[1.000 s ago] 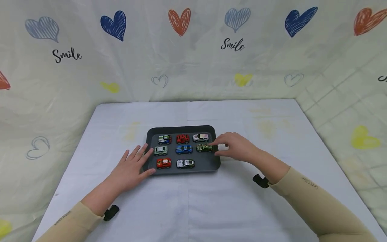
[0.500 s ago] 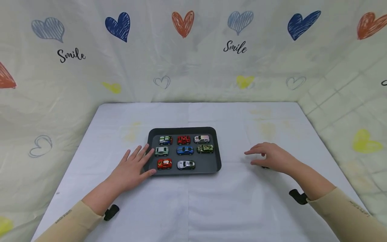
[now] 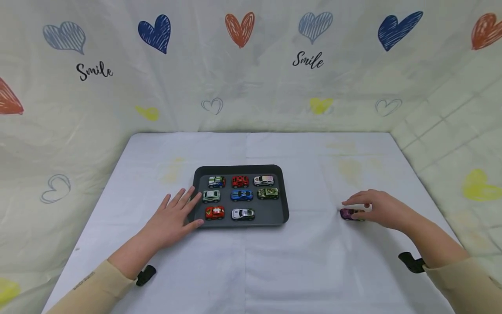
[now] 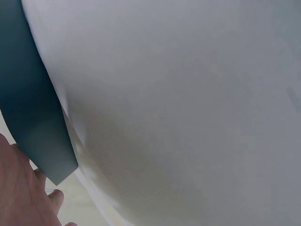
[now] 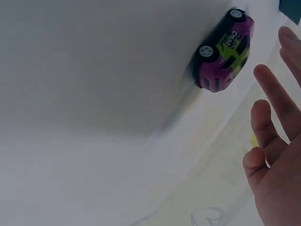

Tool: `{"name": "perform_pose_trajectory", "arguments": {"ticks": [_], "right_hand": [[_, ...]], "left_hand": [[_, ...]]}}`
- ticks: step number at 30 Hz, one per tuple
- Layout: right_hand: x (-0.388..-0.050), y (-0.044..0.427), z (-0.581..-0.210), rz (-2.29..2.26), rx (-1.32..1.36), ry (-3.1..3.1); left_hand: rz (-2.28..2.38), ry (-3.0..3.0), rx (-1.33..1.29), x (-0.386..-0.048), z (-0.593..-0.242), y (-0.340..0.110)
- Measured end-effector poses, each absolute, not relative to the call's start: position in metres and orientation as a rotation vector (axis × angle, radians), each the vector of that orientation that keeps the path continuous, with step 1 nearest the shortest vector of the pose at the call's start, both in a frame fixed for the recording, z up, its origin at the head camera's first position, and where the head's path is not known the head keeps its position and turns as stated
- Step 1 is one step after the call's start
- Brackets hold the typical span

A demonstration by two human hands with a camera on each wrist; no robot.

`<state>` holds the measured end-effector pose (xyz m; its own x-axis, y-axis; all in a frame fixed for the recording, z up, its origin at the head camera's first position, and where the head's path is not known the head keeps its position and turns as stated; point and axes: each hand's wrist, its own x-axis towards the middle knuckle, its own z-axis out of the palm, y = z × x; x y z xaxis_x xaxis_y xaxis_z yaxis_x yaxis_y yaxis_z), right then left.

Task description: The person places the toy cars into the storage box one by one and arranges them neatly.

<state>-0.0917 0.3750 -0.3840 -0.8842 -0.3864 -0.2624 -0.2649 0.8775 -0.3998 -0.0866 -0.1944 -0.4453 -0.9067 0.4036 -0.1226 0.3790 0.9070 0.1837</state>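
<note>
A dark grey tray in the head view carries several small toy cars, among them a blue one, a camouflage-green one and a white one. My left hand lies with spread, straight fingers at the tray's left rim, thumb by the near corner. To the right of the tray, my right hand hovers over a purple toy car on the table, partly hiding it. The right wrist view shows this purple and green car apart from the fingers, which hold nothing.
A white cloth covers the table. Pale curtains printed with hearts hang behind and at both sides. The left wrist view shows the tray's outer wall and the cloth.
My right hand has moved from the camouflage-green car at the tray's right side out to the right, over the purple car. My left hand has stayed at the tray.
</note>
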Motion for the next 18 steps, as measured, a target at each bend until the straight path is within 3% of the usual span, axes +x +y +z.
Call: {"name": "perform_pose_trajectory", "arguments": {"ticks": [18], "right_hand": [[-0.093, 0.395, -0.406, -0.475, -0.482, 2.711]], "left_hand": [[0.25, 2.922, 0.618, -0.085, -0.443, -0.195]]}}
